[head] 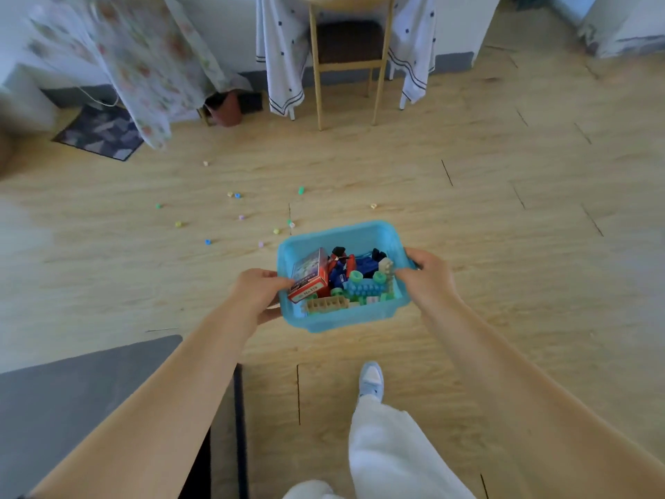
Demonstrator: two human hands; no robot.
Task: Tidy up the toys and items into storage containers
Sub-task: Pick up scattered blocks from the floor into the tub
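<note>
Two hands carry the blue bin point(363, 235) level above the wooden floor point(503, 217), one on each short side, probably to keep the load from tipping out. Left hand point(257, 291) curls over the rim, thumb inside touching the red box point(309, 277); right hand point(428, 277) clamps the opposite rim, fingers wrapped under. Both arms reach forward, elbows bent. Building blocks point(363, 288) fill the bin, while small beads point(237, 195) lie scattered on the floor well ahead, likely next to collect
</note>
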